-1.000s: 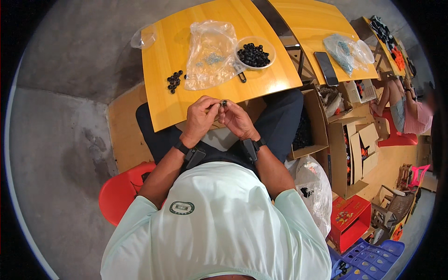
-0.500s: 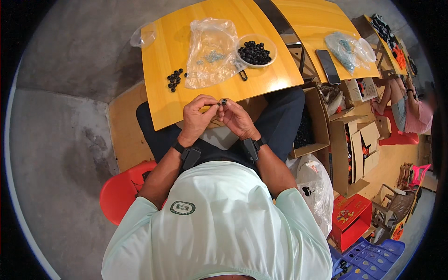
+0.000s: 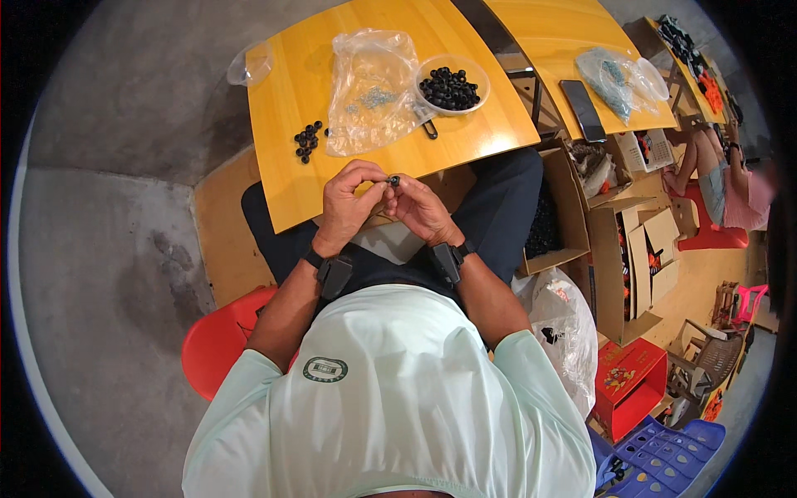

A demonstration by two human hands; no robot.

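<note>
In front of my lap, near the table's edge, my right hand pinches a small round black part. My left hand meets it there with thumb and forefinger pressed together; what those fingertips hold is too small to make out. Beyond my hands, a clear plastic bag lies flat on the yellow table, with small silvery metal pieces on or in it. A round clear bowl full of black round parts stands beside the bag. Several loose black parts lie left of it.
A black looped piece lies near the bowl. Another clear container sits at the table's left edge. On the right-hand table are a phone and a bag. Open cartons stand right of my legs; a person sits farther right.
Both hands stay together around the small black part, with only slight finger movement. The view has shifted a little. Nothing on the table has visibly been moved.
</note>
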